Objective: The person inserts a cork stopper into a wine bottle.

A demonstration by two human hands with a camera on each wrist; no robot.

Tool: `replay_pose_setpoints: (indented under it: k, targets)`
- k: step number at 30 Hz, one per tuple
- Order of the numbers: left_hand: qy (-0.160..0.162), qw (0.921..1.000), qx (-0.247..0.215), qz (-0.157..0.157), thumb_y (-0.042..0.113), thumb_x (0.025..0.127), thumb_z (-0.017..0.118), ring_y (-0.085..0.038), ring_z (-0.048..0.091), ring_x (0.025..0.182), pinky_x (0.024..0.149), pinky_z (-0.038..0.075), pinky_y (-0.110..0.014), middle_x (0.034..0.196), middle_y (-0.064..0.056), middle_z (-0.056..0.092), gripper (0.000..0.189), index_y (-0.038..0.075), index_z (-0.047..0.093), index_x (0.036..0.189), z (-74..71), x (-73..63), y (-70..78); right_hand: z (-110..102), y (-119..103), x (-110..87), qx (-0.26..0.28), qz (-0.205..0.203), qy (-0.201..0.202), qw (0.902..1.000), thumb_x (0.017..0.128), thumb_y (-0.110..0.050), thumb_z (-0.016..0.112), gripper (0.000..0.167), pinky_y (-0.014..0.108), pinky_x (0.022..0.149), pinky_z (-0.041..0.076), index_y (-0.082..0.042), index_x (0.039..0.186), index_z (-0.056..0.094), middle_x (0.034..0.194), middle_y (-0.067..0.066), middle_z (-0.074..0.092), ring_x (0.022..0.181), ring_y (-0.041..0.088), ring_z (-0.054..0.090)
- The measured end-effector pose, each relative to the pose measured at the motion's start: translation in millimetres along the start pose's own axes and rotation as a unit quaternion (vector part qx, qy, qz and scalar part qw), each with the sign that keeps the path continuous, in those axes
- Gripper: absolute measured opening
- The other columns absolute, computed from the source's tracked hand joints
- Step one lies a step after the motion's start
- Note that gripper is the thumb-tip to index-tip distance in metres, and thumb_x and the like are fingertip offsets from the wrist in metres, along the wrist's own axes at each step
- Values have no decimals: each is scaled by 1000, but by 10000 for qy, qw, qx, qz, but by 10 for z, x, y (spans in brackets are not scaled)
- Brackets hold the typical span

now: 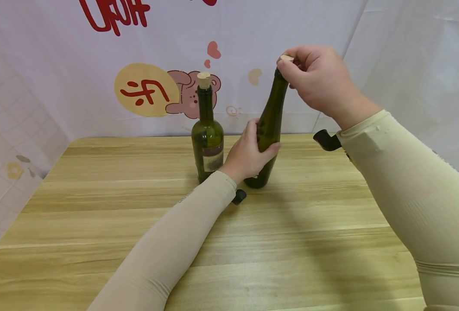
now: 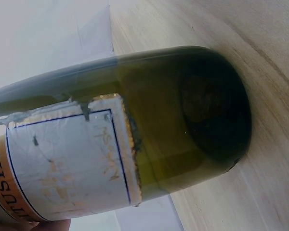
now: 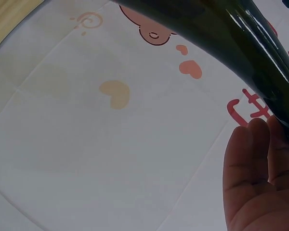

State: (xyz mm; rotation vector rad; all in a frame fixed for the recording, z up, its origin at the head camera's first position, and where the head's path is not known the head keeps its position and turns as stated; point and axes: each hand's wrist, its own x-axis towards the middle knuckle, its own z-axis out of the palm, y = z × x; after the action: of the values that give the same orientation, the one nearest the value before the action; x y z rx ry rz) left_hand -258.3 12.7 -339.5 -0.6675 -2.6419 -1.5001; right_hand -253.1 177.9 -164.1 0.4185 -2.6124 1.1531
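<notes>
In the head view, a green glass bottle [image 1: 271,116] leans slightly to the right with its base at the tabletop. My left hand [image 1: 246,153] grips it round the lower body, thumb toward the near side. At its mouth my right hand [image 1: 324,82] pinches a cork [image 1: 287,58] between thumb and fingers. The left wrist view shows this bottle's worn, torn white label [image 2: 72,159] and dark base. Seen from the right wrist, the fingers [image 3: 250,159] curl near the bottle neck [image 3: 260,72]; the cork is hidden there.
Just left stands a second green bottle [image 1: 207,134], upright, with a cork [image 1: 204,80] sticking out of its mouth. Both bottles are toward the back of a wooden table [image 1: 276,259]. Behind it hangs a white printed cloth [image 1: 291,26].
</notes>
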Motion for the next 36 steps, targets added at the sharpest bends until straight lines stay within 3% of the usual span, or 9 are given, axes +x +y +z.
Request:
replay_pose_setpoints:
  k: [14, 36]
  targets:
    - [14, 10000, 34, -12, 57, 100, 61, -20, 61, 121, 107, 52, -44, 141, -1, 51, 78, 23, 23, 159, 1, -6, -8, 4, -15, -5, -31, 61, -10, 10000, 105, -39, 59, 28, 28, 59, 35, -18, 114, 75, 78, -8, 63, 67, 15, 48]
    - [40, 10000, -21, 44, 55, 100, 62, -20, 61, 121, 107, 52, -44, 141, -2, 51, 77, 22, 23, 158, 8, -12, 7, 10, -16, -13, 183, 133, 39, 9997, 105, -39, 60, 29, 27, 68, 43, -17, 116, 76, 82, -12, 66, 83, 14, 58]
